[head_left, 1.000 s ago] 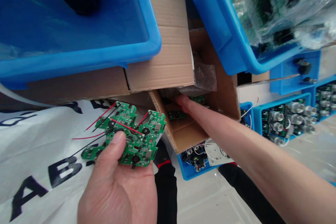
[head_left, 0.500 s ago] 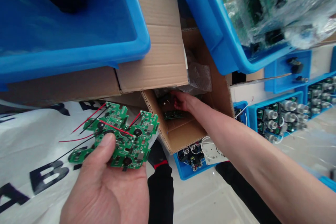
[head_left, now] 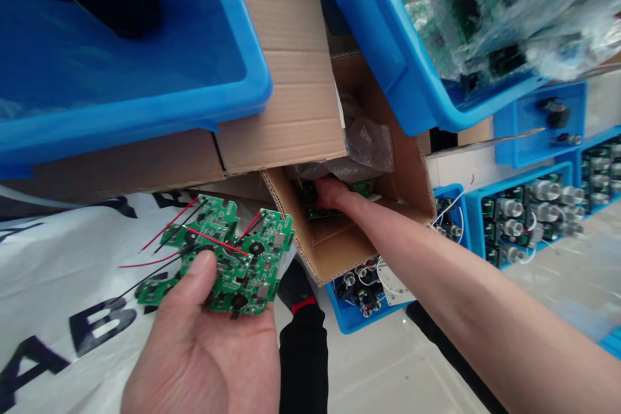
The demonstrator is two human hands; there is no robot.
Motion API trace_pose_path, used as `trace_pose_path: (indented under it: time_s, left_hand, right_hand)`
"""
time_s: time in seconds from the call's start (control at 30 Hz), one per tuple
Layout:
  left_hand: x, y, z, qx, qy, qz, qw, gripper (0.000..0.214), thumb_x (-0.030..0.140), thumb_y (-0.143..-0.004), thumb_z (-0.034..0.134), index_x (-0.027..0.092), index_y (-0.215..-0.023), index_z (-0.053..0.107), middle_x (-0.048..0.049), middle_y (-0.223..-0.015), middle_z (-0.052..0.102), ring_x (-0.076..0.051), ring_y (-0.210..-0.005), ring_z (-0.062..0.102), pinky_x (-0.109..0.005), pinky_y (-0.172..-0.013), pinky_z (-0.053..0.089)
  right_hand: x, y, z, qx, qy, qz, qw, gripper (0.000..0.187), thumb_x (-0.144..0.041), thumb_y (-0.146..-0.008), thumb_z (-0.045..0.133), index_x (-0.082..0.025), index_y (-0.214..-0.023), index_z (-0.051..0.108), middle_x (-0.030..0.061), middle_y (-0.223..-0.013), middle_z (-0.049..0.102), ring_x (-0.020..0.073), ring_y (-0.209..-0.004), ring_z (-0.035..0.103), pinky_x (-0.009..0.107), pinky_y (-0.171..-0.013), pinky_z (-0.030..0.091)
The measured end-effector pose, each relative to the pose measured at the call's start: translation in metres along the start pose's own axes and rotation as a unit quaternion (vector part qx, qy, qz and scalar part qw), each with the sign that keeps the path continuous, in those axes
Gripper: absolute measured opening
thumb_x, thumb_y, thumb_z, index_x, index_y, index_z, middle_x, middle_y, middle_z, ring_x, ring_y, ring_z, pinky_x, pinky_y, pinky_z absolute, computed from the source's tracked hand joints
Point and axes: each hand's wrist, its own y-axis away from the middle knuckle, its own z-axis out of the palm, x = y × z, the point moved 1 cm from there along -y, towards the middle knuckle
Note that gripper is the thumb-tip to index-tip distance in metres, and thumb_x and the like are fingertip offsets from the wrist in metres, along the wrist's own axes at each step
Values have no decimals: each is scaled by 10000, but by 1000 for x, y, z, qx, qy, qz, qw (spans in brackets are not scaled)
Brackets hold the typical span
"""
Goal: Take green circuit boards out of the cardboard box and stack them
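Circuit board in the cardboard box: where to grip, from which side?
Probably pinch its bare edges, not the component face. The circuit board lies flat on the cardboard box floor, beside the right hand; a flap overhangs the far side, so come in through the open near side.

The circuit boards (head_left: 228,265) are showing smooth green lacquer, their wires (head_left: 216,240) sheathed in red and black plastic. The cardboard box (head_left: 291,110) is looking matt and fibrous. The far-left blue bin (head_left: 145,110) is gleaming, smooth plastic.
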Motion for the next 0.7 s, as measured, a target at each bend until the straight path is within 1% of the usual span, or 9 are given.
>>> trace_pose_path:
  time_s: [0.1,0.13,0.2,0.27,0.33,0.43,0.5,0.57,0.7]
  left_hand:
    - [-5,10,-5,26,-3,31,999,213,199,-914,652,272,-1099,727,25,-1334,637,-164,-1248,600,-299,-1108,500]
    - [-6,12,-6,28,-2,35,999,198,175,-925,632,259,-1080,723,44,-1384,611,-139,-1266,585,-270,-1114,478]
    - [-7,13,-7,22,0,39,999,188,160,-937,612,251,-1067,714,65,-1443,575,-112,-1327,537,-249,-1113,458]
    - [-7,13,-7,17,7,37,999,181,178,-944,613,250,-1080,708,66,-1468,556,-113,-1376,496,-252,-1101,466]
    - [-5,13,-8,27,15,35,999,168,204,-940,632,248,-1082,711,55,-1462,561,-127,-1389,489,-258,-1088,482]
    - [-5,14,-6,46,12,30,998,170,191,-912,662,256,-1055,726,41,-1391,613,-124,-1414,475,-254,-1092,493]
    - [-5,14,-3,43,10,35,998,168,180,-906,657,258,-1035,730,41,-1369,627,-112,-1423,465,-247,-1094,487]
    - [-6,14,-1,46,8,33,998,148,180,-904,659,250,-1015,729,40,-1374,625,-110,-1417,471,-242,-1092,484]
    - [-7,14,1,36,14,24,999,140,182,-917,661,249,-1021,727,42,-1384,618,-109,-1406,481,-252,-1106,479]
  right_hand:
    - [-7,4,3,-1,147,-34,989,597,-61,-985,419,-33,-1580,455,268,-1447,524,436,-1389,481,627,-1189,285]
    - [-9,6,2,2,160,-39,986,571,-37,-980,388,-8,-1537,506,279,-1425,536,449,-1393,472,654,-1195,239]
    - [-9,11,-3,-10,156,-38,987,480,-135,-961,541,22,-1407,624,295,-1349,588,471,-1319,530,643,-1160,315]
    - [-4,15,-11,-31,89,-20,995,533,-376,-909,700,-19,-1305,688,255,-1266,650,420,-1200,614,519,-1045,479]
    - [4,19,-21,-20,-64,22,998,615,-606,-879,679,-100,-1227,708,177,-1192,686,324,-1041,658,398,-830,547]
    - [13,24,-33,-20,-334,116,935,511,-658,-883,593,-172,-1030,656,73,-906,641,179,-678,560,306,-529,430]
    - [15,25,-38,-43,-442,149,884,477,-645,-924,535,-174,-962,594,45,-779,559,139,-576,475,269,-477,370]
    - [15,25,-42,-50,-484,150,861,459,-623,-977,476,-174,-962,573,37,-737,534,132,-567,468,253,-488,371]
    - [16,26,-45,-38,-490,140,859,460,-631,-966,508,-178,-979,588,33,-740,540,126,-572,465,244,-493,364]
